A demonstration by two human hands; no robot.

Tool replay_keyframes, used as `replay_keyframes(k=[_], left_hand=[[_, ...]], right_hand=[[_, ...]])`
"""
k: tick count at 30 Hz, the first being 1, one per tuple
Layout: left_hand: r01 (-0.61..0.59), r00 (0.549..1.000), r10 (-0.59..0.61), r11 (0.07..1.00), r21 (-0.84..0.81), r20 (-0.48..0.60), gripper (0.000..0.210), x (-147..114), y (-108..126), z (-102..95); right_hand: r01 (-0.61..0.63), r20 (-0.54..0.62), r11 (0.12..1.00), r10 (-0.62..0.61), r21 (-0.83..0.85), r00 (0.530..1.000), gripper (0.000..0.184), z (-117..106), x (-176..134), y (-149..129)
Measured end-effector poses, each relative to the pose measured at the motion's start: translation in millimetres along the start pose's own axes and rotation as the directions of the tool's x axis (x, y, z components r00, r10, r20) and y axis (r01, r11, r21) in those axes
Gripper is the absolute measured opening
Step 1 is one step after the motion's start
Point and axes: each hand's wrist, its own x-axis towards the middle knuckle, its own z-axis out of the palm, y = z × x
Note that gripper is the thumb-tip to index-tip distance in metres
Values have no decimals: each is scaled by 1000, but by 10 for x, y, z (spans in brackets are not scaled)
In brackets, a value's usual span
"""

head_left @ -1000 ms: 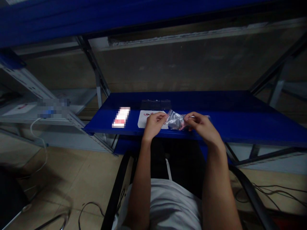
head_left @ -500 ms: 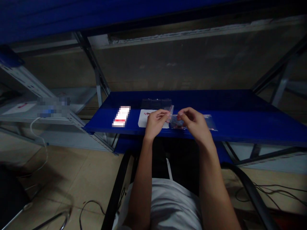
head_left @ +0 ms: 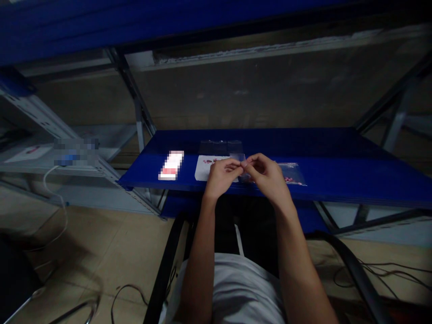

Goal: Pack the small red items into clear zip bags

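Left hand (head_left: 221, 177), right hand (head_left: 266, 173), fingertips meeting, wrists apart

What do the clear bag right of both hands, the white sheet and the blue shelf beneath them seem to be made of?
Clear bag: probably thin, glossy plastic; blue shows through, with highlights.
White sheet: perhaps matte paper or card; it looks flat and opaque.
Blue shelf: likely smooth painted metal, given its even colour and lipped edge; coated board is possible.

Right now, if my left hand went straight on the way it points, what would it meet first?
Your left hand would probably meet your right hand first; they look almost touching at the clear bag, though depth is unclear.
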Motion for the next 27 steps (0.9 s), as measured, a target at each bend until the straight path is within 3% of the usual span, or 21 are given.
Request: replay_keyframes(k=[20, 27], left_hand=[[-40, 995, 37, 999, 29, 92, 16, 2, -28, -54], [-31, 998, 31, 999, 5, 60, 18, -13, 2, -80]], right_hand=[[29, 44, 989, -23, -143, 999, 31, -26, -30, -30], [49, 46, 987, -43, -153, 998, 31, -11, -29, -40]])
